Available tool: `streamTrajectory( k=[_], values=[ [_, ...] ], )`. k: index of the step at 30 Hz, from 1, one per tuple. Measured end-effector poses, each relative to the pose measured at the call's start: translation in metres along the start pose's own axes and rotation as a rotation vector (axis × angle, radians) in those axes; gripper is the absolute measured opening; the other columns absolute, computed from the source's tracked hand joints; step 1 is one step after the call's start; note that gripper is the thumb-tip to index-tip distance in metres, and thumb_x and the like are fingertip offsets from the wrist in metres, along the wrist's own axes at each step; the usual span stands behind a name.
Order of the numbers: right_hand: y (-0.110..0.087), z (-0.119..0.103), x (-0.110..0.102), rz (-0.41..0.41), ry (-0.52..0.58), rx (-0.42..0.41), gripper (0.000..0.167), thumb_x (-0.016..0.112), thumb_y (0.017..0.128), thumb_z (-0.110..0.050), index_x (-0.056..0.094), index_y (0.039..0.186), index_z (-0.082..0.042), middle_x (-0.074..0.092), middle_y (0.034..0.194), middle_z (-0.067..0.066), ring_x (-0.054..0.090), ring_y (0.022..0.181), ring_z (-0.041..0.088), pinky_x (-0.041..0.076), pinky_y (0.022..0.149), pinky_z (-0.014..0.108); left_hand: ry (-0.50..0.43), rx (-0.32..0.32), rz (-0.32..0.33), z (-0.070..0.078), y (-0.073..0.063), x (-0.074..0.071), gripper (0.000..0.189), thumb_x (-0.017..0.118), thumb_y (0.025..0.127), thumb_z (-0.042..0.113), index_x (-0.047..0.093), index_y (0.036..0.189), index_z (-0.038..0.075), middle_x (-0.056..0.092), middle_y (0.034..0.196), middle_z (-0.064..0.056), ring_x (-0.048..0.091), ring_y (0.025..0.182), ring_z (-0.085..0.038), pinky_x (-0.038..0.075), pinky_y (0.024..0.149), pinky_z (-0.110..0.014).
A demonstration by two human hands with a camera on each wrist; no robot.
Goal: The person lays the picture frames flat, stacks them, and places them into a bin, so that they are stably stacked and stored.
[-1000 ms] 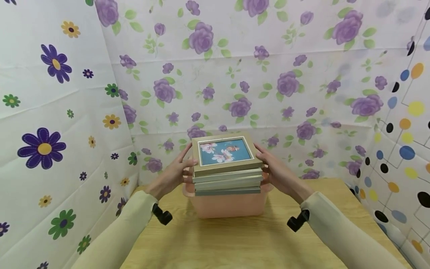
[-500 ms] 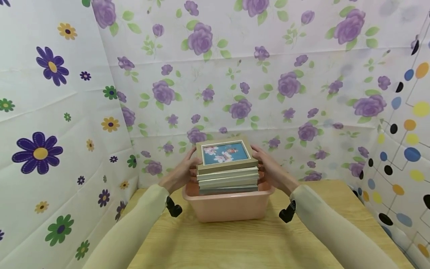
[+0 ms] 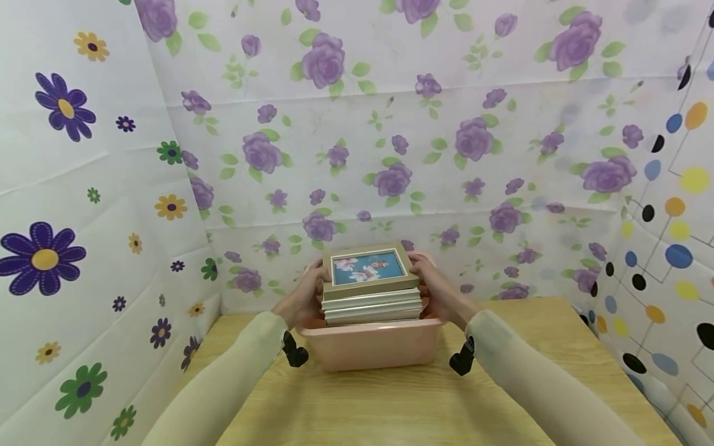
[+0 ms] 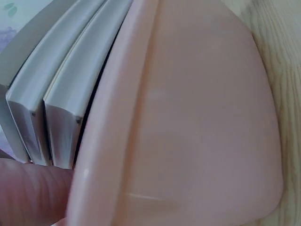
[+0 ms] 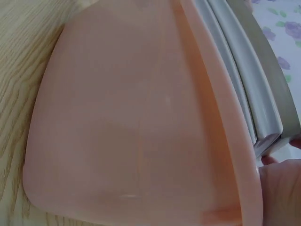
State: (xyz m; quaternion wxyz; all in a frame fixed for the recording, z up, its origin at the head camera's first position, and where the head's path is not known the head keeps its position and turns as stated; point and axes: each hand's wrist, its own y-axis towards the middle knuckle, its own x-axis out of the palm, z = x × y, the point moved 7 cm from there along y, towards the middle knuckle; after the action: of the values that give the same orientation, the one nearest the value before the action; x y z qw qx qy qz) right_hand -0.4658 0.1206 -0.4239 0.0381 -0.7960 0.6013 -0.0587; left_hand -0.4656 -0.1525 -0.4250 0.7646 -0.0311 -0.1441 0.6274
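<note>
A stack of picture frames sits partly down inside a pink plastic basin (image 3: 372, 350). On top lies a gold-edged picture frame (image 3: 369, 269) showing pink blossoms on blue; several pale picture frames (image 3: 372, 306) are under it. My left hand (image 3: 308, 292) grips the stack's left side, with its thumb by the top frame's edge. From the right side my right hand (image 3: 439, 291) holds the same stack. In both wrist views the basin's rim hides the lowest part of the stack, and only part of each hand shows beside the frames' corners.
The basin stands on a light wooden table (image 3: 368, 409). Behind it hangs a white cloth (image 3: 357, 130) with purple roses. Flowered cloth (image 3: 100, 248) closes the left side, and dotted cloth (image 3: 658, 272) the right.
Both hands have lowered the stack of picture frames into the basin. The basin's front rim now covers the bottom frames, which earlier showed in front of or above it.
</note>
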Motion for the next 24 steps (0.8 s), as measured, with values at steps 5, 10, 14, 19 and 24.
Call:
streamTrajectory(
  k=[5, 10, 14, 19, 24],
  values=[
    [0.004, 0.003, 0.004, 0.062, -0.006, 0.052, 0.065, 0.039, 0.102, -0.022, 0.037, 0.166, -0.027, 0.041, 0.163, 0.01, 0.053, 0.123, 0.029, 0.048, 0.084, 0.036, -0.025, -0.003, 0.051, -0.006, 0.005, -0.002, 0.072, 0.046, 0.087, 0.015, 0.027, 0.155, 0.034, 0.061, 0.125, -0.008, 0.063, 0.091, -0.024, 0.045, 0.064, -0.037],
    [0.01, 0.019, 0.006, 0.128, -0.008, 0.196, 0.058, 0.038, 0.093, -0.023, 0.052, 0.149, -0.013, 0.058, 0.134, 0.016, 0.059, 0.097, 0.024, 0.045, 0.07, 0.031, 0.053, -0.106, 0.072, -0.019, 0.007, -0.003, 0.048, 0.046, 0.09, 0.024, 0.047, 0.138, 0.02, 0.068, 0.1, -0.006, 0.062, 0.078, -0.02, 0.046, 0.062, -0.037],
    [0.014, 0.027, 0.007, 0.163, -0.052, 0.234, 0.018, 0.039, 0.09, -0.021, 0.043, 0.103, -0.01, 0.051, 0.12, 0.015, 0.05, 0.096, 0.027, 0.039, 0.082, 0.037, 0.112, -0.156, 0.036, -0.024, 0.009, 0.001, 0.029, 0.045, 0.091, 0.028, 0.064, 0.098, 0.007, 0.063, 0.073, -0.001, 0.053, 0.063, -0.017, 0.042, 0.057, -0.035],
    [0.019, 0.033, 0.007, 0.177, -0.06, 0.241, 0.018, 0.041, 0.087, -0.018, 0.024, 0.09, -0.017, 0.044, 0.111, 0.014, 0.043, 0.094, 0.028, 0.032, 0.084, 0.04, 0.131, -0.134, 0.053, -0.024, 0.014, 0.003, 0.029, 0.047, 0.089, 0.025, 0.051, 0.061, 0.018, 0.041, 0.05, 0.006, 0.036, 0.048, -0.013, 0.032, 0.046, -0.032],
    [0.028, 0.039, 0.006, 0.187, -0.047, 0.246, 0.024, 0.041, 0.079, -0.01, 0.019, 0.083, -0.019, 0.038, 0.092, 0.007, 0.037, 0.083, 0.025, 0.03, 0.078, 0.037, 0.151, -0.164, 0.147, -0.034, 0.019, -0.002, 0.026, 0.051, 0.084, 0.021, 0.035, 0.063, 0.022, 0.03, 0.053, 0.006, 0.027, 0.052, -0.014, 0.025, 0.052, -0.032]
  ],
)
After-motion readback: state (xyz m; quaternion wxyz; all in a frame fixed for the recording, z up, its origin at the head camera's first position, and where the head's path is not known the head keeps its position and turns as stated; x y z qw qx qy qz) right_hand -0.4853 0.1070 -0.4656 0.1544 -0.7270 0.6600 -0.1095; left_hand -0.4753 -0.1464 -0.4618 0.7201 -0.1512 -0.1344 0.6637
